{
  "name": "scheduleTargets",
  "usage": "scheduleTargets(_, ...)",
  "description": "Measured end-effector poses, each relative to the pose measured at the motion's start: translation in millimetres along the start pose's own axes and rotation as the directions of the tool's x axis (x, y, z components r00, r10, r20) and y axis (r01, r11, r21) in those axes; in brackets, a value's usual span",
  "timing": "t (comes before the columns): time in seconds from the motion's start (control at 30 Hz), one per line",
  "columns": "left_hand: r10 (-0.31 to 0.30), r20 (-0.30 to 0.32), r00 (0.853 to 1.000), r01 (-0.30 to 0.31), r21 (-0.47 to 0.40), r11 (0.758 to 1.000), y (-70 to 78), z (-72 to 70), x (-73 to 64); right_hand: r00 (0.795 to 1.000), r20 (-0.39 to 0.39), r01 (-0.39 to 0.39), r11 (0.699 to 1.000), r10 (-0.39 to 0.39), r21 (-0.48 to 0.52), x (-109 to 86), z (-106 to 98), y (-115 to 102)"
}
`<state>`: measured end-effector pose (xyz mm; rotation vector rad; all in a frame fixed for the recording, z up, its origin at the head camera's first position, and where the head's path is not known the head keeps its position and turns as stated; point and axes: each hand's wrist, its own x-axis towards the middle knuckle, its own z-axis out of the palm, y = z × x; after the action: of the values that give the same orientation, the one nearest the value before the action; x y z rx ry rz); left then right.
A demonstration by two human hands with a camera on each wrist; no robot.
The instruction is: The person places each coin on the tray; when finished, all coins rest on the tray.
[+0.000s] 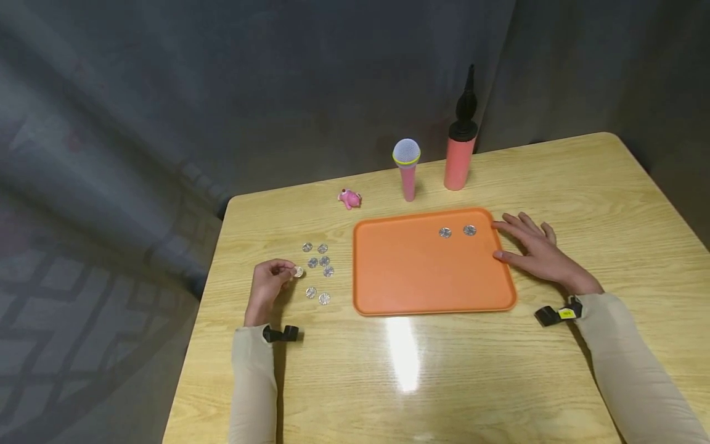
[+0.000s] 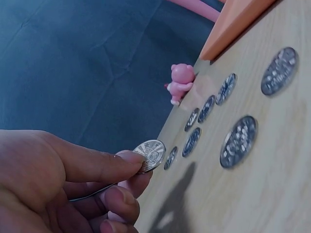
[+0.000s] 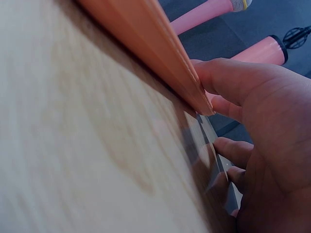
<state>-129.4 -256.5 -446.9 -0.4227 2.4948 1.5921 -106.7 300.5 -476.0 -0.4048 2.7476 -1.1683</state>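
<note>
The left grip (image 1: 268, 280) has its thumb and forefinger closed together on one coin (image 2: 152, 154), seemingly clear of the counter (image 1: 338, 370). Just to its right lie seven loose coins (image 1: 324, 261), with the orange tray (image 1: 427, 271) beyond them. The right grip (image 1: 535, 250) is spread, grasping nothing, thumb and forefinger touching the tray's near rim. The step in hand looks like picking up a coin; the next move calls for a firm pinch, carried above those neighbours.

I see pale wood-grain tabletop (image 1: 344, 376) under the left grip (image 1: 267, 286), dark grey drape (image 1: 277, 92) beyond and left of it, bright glare patch (image 1: 403, 354) to its right, nearside.
</note>
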Motion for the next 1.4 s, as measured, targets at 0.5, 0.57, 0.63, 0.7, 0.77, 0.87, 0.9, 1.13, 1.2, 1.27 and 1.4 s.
scheduleTargets(0.5, 0.075, 0.057, 0.995, -0.074, -0.03, 0.997, 20.3, 14.8, 8.8, 1.0, 0.009, 0.003, 1.0, -0.003, -0.011, 1.1, 2.5, 0.4)
scheduleTargets(0.57, 0.084, 0.066, 0.994, -0.082, -0.034, 0.996, 24.3, 17.7, 9.7, 1.0, 0.008, 0.003, 1.0, -0.003, -0.012, 1.0, 2.7, 1.1)
scheduleTargets(0.63, 0.092, 0.077, 0.993, -0.089, -0.034, 0.995, 28.5, 21.1, 10.8, 1.0, 0.007, -0.002, 1.0, 0.002, -0.01, 1.0, 3.0, 1.6)
scheduleTargets(0.7, 0.102, 0.089, 0.991, -0.1, -0.025, 0.995, 32.6, 24.6, 12.5, 1.0, 0.005, 0.002, 1.0, -0.002, -0.008, 0.4, 2.9, 1.5)
scheduleTargets(0.77, 0.111, 0.1, 0.989, -0.11, -0.02, 0.994, 36.5, 28.4, 14.2, 1.0, 0.004, 0.009, 1.0, -0.009, -0.007, 0.2, 2.9, 1.5)
scheduleTargets(0.87, 0.13, 0.123, 0.984, -0.129, -0.015, 0.992, 43.1, 34.2, 16.7, 1.0, 0.002, 0.014, 1.0, -0.014, -0.004, -0.2, 2.6, 1.3)
scheduleTargets(0.9, 0.134, 0.129, 0.983, -0.133, -0.017, 0.991, 45.9, 36.2, 16.8, 1.0, 0.001, 0.01, 1.0, -0.01, -0.003, -0.1, 2.6, 1.3)
scheduleTargets(1.13, 0.183, 0.159, 0.97, -0.181, -0.03, 0.983, 61.9, 53.3, 23.0, 1.0, 0.001, -0.008, 1.0, 0.008, -0.01, 0.9, 1.7, 2.2)
scheduleTargets(1.2, 0.205, 0.171, 0.964, -0.204, -0.025, 0.979, 65.9, 58.6, 24.8, 1.0, 0.001, -0.009, 1.0, 0.009, -0.012, 0.8, 1.4, 2.4)
scheduleTargets(1.27, 0.224, 0.184, 0.957, -0.223, -0.027, 0.975, 69.5, 64.1, 27.0, 1.0, 0.001, -0.009, 1.0, 0.009, -0.013, 0.8, 1.3, 2.5)
scheduleTargets(1.4, 0.236, 0.202, 0.951, -0.233, -0.041, 0.972, 76.0, 75.5, 30.9, 1.0, 0.002, -0.008, 1.0, 0.008, -0.01, 0.7, 1.2, 2.3)
